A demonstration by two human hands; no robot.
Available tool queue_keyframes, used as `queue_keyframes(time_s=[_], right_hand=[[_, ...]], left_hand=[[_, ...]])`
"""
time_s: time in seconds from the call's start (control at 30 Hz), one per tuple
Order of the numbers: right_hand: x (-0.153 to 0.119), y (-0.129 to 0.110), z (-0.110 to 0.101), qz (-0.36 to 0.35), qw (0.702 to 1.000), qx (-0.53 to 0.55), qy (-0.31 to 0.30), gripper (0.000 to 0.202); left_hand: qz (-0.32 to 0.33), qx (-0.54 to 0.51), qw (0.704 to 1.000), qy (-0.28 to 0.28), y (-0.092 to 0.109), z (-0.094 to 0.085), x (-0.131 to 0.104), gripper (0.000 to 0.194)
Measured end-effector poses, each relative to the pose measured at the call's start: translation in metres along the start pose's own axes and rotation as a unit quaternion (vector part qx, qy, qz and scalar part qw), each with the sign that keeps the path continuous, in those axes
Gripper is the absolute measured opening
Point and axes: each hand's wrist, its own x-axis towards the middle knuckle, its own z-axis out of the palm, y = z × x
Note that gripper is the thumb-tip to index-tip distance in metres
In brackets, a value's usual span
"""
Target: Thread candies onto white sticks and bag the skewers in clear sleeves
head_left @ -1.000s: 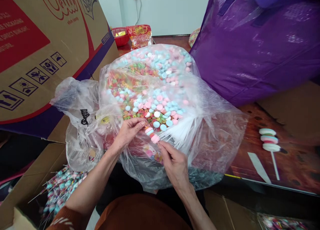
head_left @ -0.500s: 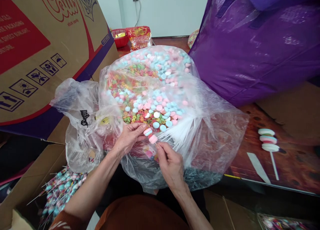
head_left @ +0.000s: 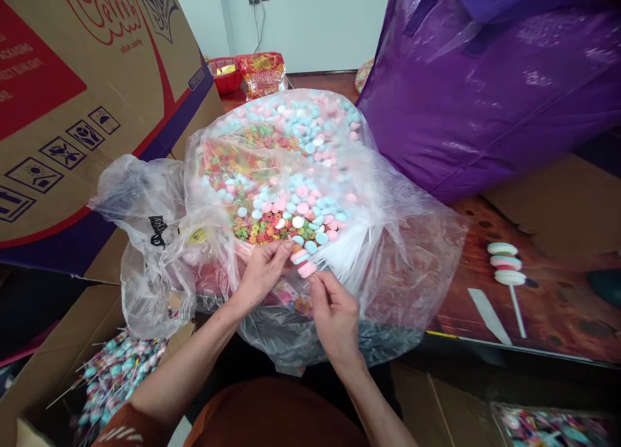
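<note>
From my end, the fingers of the left hand (head_left: 264, 272) cover the top of the pink-and-blue candy stack (head_left: 303, 261), and the right hand (head_left: 338, 311) hides its lower tip. Beyond both hands, a crinkled translucent plastic bag (head_left: 402, 246) hazes pastel candy discs (head_left: 334, 120); I can't separate them. Left of the left hand, the printed brown cardboard carton (head_left: 116, 78) runs off-frame. Right of the right hand, the edge crops a glossy purple bag (head_left: 485, 98) and a dark rounded object (head_left: 606, 285) I can't identify.

Held candy (head_left: 301, 258) pink/lt blue, prob. some orange; big bag (head_left: 485, 104) purple; tabletop (head_left: 563, 321) red-brn w/ dk spots.
</note>
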Motion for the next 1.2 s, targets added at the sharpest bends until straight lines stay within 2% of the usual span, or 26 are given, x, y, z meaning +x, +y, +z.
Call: queue_keyframes(time_s=[0.07, 0.13, 0.23, 0.33, 0.43, 0.5, 0.57, 0.63, 0.67, 0.73, 0.87, 0.97, 1.1, 1.2], right_hand=[[0.000, 0.002, -0.013, 0.004, 0.999, -0.022, 0.024, 0.027], [-0.002, 0.005, -0.024, 0.018, 0.998, -0.041, 0.042, 0.028], [-0.005, 0.011, -0.033, 0.041, 0.997, -0.053, 0.050, 0.031], [-0.008, 0.015, -0.034, 0.050, 0.996, -0.058, 0.049, 0.033], [-0.009, 0.017, -0.033, 0.056, 0.996, -0.058, 0.047, 0.033], [-0.009, 0.019, -0.032, 0.058, 0.996, -0.055, 0.048, 0.032], [-0.009, 0.020, -0.032, 0.059, 0.996, -0.052, 0.051, 0.032], [-0.009, 0.021, -0.032, 0.060, 0.996, -0.047, 0.055, 0.032], [-0.009, 0.022, -0.032, 0.059, 0.996, -0.044, 0.057, 0.031], [-0.009, 0.022, -0.032, 0.056, 0.996, -0.040, 0.058, 0.031], [-0.010, 0.020, -0.033, 0.058, 0.996, -0.040, 0.059, 0.032], [-0.011, 0.020, -0.033, 0.059, 0.995, -0.046, 0.061, 0.032], [-0.011, 0.021, -0.032, 0.053, 0.995, -0.048, 0.062, 0.032], [-0.011, 0.022, -0.033, 0.045, 0.996, -0.052, 0.063, 0.031]], left_hand=[[0.099, 0.163, 0.981, 0.039, 0.004, 0.003, 0.009, 0.032], [0.157, 0.328, 0.929, 0.063, 0.008, 0.006, 0.017, 0.024], [0.156, 0.486, 0.859, 0.043, 0.011, 0.010, 0.023, 0.028], [0.162, 0.536, 0.828, 0.015, 0.009, 0.009, 0.019, 0.029], [0.199, 0.505, 0.840, 0.008, 0.003, 0.004, 0.014, 0.026], [0.208, 0.436, 0.875, 0.030, 0.000, 0.000, 0.013, 0.022], [0.183, 0.323, 0.928, 0.040, 0.002, -0.001, 0.014, 0.023], [0.142, 0.219, 0.965, 0.016, 0.006, 0.003, 0.016, 0.025], [0.129, 0.197, 0.972, -0.001, 0.008, 0.006, 0.018, 0.024], [0.131, 0.225, 0.965, -0.021, 0.013, 0.013, 0.022, 0.021], [0.156, 0.367, 0.917, -0.026, 0.015, 0.025, 0.027, 0.024], [0.159, 0.413, 0.896, -0.027, 0.011, 0.028, 0.026, 0.024], [0.172, 0.432, 0.885, -0.028, 0.007, 0.030, 0.017, 0.024], [0.205, 0.402, 0.892, -0.033, 0.002, 0.029, 0.010, 0.031]])
